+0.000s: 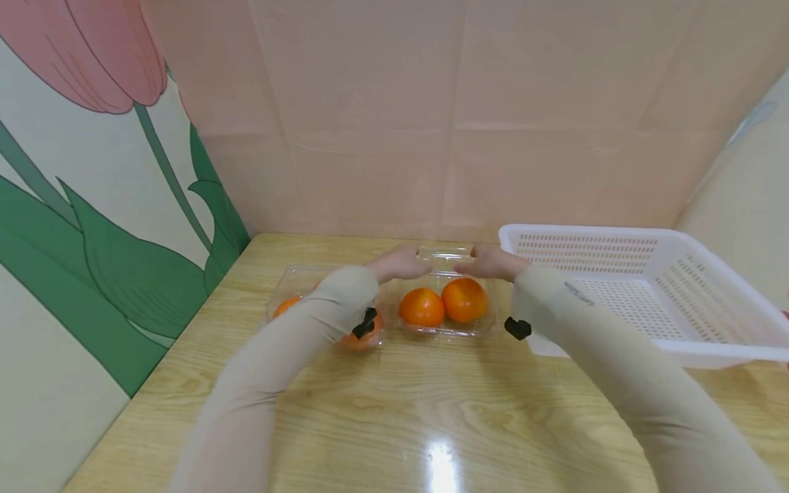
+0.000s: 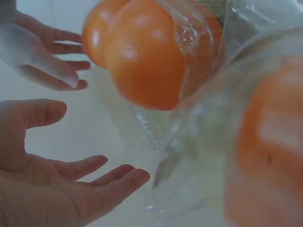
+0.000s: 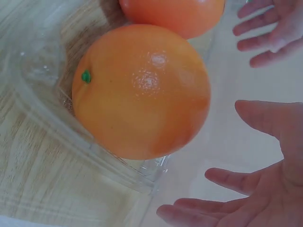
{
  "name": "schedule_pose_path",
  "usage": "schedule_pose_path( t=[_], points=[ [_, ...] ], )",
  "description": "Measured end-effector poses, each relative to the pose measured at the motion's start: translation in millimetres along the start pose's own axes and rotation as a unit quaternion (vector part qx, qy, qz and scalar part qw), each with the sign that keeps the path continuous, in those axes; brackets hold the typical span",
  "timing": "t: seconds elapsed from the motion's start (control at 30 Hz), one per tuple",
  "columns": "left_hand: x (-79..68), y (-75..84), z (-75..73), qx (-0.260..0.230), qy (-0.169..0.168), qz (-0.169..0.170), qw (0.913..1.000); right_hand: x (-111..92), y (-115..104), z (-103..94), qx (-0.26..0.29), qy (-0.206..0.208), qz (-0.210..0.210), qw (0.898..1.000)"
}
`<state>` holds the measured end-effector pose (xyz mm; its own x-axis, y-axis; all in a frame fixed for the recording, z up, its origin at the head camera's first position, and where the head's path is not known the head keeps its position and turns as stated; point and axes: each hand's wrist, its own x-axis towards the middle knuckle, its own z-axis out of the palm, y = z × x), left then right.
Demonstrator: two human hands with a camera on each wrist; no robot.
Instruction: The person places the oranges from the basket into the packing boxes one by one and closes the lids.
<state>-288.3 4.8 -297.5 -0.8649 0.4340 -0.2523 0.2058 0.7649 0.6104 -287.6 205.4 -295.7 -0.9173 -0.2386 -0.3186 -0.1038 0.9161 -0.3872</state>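
Note:
Two oranges sit side by side in a clear plastic box at the middle of the table. My left hand is over the back left of this box, and my right hand over its back right. Both have their fingers loosely extended and spread, facing each other, with nothing gripped. In the right wrist view, an orange with a green stem mark lies beside my right hand. Whether any fingertip touches the transparent plastic behind the fruit, I cannot tell.
Left of it stands another clear box with several oranges, partly covered by my left sleeve. A white perforated basket stands on the right of the wooden table. A pinkish sheet hangs behind.

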Motion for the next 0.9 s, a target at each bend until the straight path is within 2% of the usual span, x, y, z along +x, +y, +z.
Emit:
schedule_pose_path(
  t=[0.17,0.27,0.37,0.6,0.9],
  points=[
    [10.0,-3.9,2.2,-0.064,-0.016,-0.021,0.9976,6.4,6.1,0.7,0.030,-0.033,0.024,0.999],
    [16.2,-5.0,3.6,-0.090,-0.010,-0.022,0.9956,6.1,8.0,1.2,0.041,-0.053,0.035,0.997],
    [17.1,-5.6,3.4,-0.105,-0.019,-0.035,0.9936,6.6,8.7,2.8,0.047,-0.061,0.034,0.996],
    [12.5,-5.3,1.2,-0.089,-0.065,-0.051,0.9926,8.5,8.7,5.9,0.064,-0.063,0.031,0.995],
    [16.3,14.1,-10.3,-0.072,-0.113,-0.049,0.9898,10.9,11.0,5.4,0.077,-0.063,0.033,0.995]
  ],
)
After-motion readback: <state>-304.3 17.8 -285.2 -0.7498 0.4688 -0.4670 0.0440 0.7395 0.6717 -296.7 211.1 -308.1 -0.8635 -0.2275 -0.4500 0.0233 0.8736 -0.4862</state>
